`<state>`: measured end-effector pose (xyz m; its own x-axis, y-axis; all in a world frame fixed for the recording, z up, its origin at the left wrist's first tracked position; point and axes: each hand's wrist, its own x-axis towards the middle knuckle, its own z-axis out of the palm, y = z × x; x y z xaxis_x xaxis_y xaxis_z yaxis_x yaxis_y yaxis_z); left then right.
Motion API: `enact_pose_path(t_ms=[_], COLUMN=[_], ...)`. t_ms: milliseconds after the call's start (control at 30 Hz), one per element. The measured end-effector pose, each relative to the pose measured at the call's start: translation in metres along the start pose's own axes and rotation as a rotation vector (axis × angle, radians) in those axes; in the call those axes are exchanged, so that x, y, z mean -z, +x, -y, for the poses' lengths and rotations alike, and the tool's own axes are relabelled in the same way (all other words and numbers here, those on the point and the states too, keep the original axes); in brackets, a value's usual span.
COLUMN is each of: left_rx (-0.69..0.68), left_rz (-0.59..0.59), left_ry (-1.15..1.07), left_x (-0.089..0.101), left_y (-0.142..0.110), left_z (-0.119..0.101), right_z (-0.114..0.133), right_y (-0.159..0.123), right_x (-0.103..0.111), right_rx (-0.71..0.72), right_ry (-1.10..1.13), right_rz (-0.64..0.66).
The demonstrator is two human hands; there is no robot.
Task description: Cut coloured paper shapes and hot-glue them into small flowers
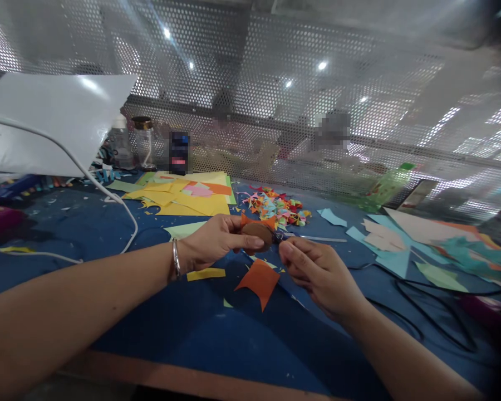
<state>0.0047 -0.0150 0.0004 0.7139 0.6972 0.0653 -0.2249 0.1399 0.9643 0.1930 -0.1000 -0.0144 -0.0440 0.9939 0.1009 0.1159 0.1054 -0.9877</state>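
My left hand (217, 240), with a silver bangle at the wrist, grips a brown round disc (259, 235) between thumb and fingers. A piece of orange paper (250, 220) shows behind the disc's upper edge. Close by on the right, my right hand (313, 270) is closed in a pinch beside the disc. A small dark shape lies at its fingertips, too unclear to name. Below the hands, a cut orange paper piece (259, 281) with curved edges lies on the blue tabletop (183, 334). A yellow paper strip (206, 273) is under my left hand.
A heap of small colourful paper bits (279, 209) lies beyond my hands. Yellow sheets (179, 197) are stacked at the back left, blue sheets (394, 256) to the right. A white cable (108, 195) and black cables (430, 312) cross the table. A perforated metal screen (250, 72) stands behind.
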Motion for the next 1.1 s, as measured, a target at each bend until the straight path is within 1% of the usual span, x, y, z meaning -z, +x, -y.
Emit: enact_pose_path(t_ms=[300, 433, 567, 733, 800, 900, 1000, 1100], left_rx=[0.005, 0.007, 0.039, 0.044, 0.048, 0.056, 0.053, 0.056], left_rz=[0.037, 0.060, 0.091, 0.092, 0.101, 0.115, 0.148, 0.219], left_ry=[0.088, 0.075, 0.069, 0.059, 0.049, 0.062, 0.154, 0.257], left_x=[0.007, 0.010, 0.013, 0.016, 0.016, 0.016, 0.015, 0.012], left_y=[0.002, 0.003, 0.004, 0.005, 0.006, 0.006, 0.005, 0.004], left_z=[0.000, 0.001, 0.002, 0.004, 0.005, 0.007, 0.009, 0.010], right_z=[-0.001, -0.001, -0.001, 0.000, 0.000, -0.001, -0.004, -0.008], right_y=[0.001, 0.001, 0.001, 0.001, 0.001, 0.002, 0.006, 0.008], right_x=[0.001, 0.002, 0.001, 0.000, 0.000, 0.000, 0.001, 0.001], right_rx=[-0.006, -0.011, -0.013, -0.020, -0.022, -0.008, 0.021, 0.034], right_ry=[-0.040, -0.045, -0.050, -0.053, -0.048, -0.031, -0.045, -0.110], right_rz=[-0.002, 0.002, 0.008, 0.003, -0.011, -0.066, -0.120, -0.133])
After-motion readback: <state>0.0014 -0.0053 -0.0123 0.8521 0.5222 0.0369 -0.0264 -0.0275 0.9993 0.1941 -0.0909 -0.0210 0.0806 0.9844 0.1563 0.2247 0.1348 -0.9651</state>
